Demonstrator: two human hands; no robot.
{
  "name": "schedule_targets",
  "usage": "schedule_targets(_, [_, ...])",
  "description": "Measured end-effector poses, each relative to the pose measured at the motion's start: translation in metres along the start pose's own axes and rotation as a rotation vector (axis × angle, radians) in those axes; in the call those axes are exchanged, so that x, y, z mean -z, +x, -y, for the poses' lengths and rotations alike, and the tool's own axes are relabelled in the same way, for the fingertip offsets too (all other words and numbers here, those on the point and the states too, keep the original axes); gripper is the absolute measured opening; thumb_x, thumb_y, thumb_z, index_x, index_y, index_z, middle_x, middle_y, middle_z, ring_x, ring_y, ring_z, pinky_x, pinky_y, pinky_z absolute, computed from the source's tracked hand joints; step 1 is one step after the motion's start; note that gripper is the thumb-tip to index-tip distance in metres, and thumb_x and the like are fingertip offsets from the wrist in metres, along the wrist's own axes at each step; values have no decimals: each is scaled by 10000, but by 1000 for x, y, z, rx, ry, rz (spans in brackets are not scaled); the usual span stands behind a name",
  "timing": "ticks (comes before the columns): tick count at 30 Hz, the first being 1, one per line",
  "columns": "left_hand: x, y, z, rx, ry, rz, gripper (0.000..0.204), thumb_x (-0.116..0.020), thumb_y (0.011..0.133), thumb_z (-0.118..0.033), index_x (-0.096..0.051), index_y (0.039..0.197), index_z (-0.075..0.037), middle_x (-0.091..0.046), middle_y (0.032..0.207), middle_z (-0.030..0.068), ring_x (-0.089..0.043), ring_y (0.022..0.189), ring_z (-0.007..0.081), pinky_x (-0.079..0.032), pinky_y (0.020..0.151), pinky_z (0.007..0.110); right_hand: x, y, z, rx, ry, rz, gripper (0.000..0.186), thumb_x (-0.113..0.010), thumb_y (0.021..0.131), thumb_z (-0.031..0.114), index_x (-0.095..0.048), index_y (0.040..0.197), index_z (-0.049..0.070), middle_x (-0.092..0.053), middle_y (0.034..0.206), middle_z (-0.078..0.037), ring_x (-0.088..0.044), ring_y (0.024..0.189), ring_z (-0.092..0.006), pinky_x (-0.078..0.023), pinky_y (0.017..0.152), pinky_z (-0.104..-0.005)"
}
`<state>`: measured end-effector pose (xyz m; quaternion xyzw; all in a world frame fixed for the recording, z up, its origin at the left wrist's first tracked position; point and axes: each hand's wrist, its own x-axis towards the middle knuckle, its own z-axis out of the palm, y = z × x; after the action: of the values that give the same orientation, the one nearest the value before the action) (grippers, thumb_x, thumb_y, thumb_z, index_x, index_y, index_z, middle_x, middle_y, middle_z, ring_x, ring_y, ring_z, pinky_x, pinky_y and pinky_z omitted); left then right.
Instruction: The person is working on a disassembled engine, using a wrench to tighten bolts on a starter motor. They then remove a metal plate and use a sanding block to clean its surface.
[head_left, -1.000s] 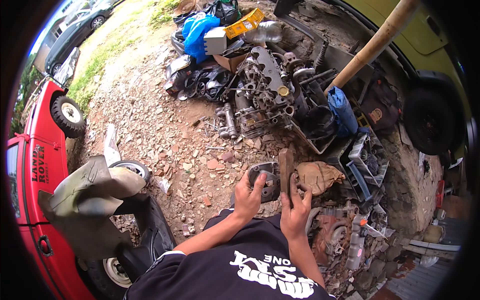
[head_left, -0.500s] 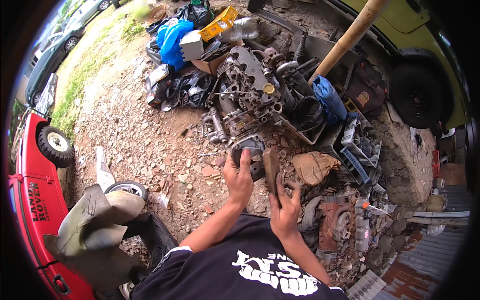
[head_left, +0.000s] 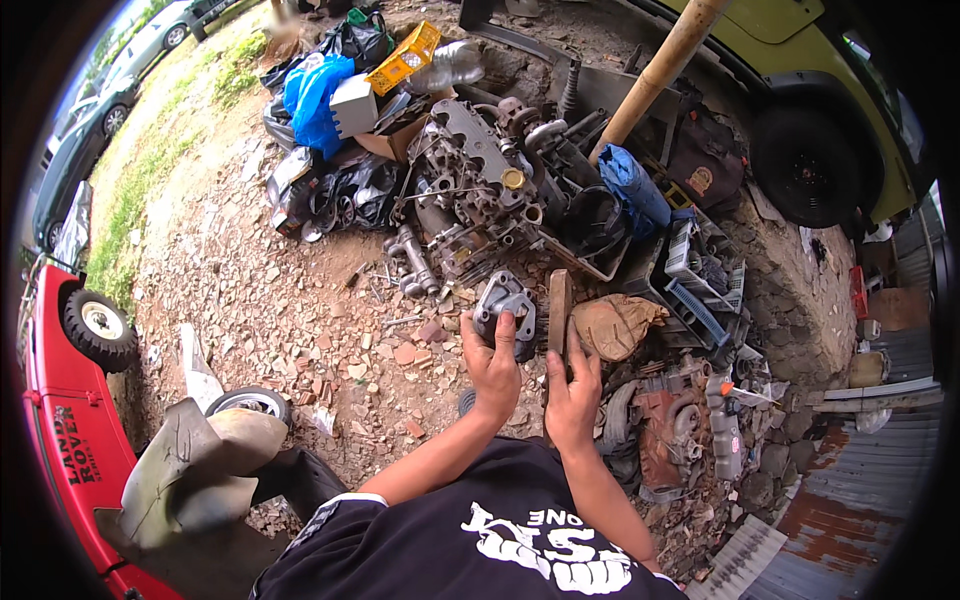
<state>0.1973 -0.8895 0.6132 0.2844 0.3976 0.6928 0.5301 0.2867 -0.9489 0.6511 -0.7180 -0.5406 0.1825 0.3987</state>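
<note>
In my left hand (head_left: 492,370) is a grey cast metal part (head_left: 500,300) with bolt holes and a flange, gripped with thumb and fingers. My right hand (head_left: 572,390) is closed on a long flat piece of wood (head_left: 559,310) held upright just right of the metal part, with a gap between their top ends. Behind them lie dismantled engine parts (head_left: 470,170) and a small grey pipe-like casting (head_left: 410,260). A crumpled brown sack (head_left: 618,325) is on the ground right of the wood.
Bags (head_left: 315,105), a yellow crate (head_left: 405,55), a bamboo pole (head_left: 660,75), plastic crates (head_left: 700,275) and a rusty engine (head_left: 670,430) surround the rubble ground (head_left: 280,320). A red vehicle (head_left: 75,430) and scooter parts (head_left: 190,480) are left, a green vehicle (head_left: 830,60) right.
The view has shifted, moving the surroundings leftward in the picture. The metal part has turned in my left hand, and more of the wood shows below the fingers of my right hand.
</note>
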Motion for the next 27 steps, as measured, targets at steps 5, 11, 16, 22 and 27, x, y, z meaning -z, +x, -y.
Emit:
schedule_targets(5, [15,-18,-19,188,-176,118,231,-668,1027,-129,-515,1175,-39,-631,1019,21,-583,905,64,-489,794,236,3,-22,-14,-498,923,62,632,-618,1031,166,-342,1598,120,-600,959,12,-564,672,-80,-492,563,-242])
schedule_targets(11, [70,-37,-44,371,265,482,531,-790,870,7,-497,1312,-12,-621,1212,81,-636,1085,144,-527,952,297,11,-65,-18,-528,1018,-36,735,-667,979,131,-289,1609,133,-632,1026,5,-534,601,-49,-445,474,-202])
schedule_targets(16, [113,-46,-72,674,565,708,418,-836,849,-25,-652,1221,26,-738,1066,71,-709,955,156,-578,895,303,10,-110,2,-399,861,-94,686,-701,966,153,-363,1560,89,-618,929,15,-523,584,-36,-443,472,-193])
schedule_targets(22, [132,-73,-98,666,414,424,289,-813,917,-219,-725,1086,-1,-735,954,23,-658,811,98,-541,772,271,-1,-161,5,-291,706,-85,580,-558,1059,292,-412,1560,38,-591,1038,-82,-593,830,-142,-504,712,-295])
schedule_targets(27, [146,-65,-101,588,287,435,262,-786,945,-207,-731,1086,7,-728,931,10,-651,806,83,-539,761,264,-2,-165,41,119,10,-80,502,-641,1005,211,-571,1488,90,-513,1189,-196,-617,963,-299,-557,785,-379])
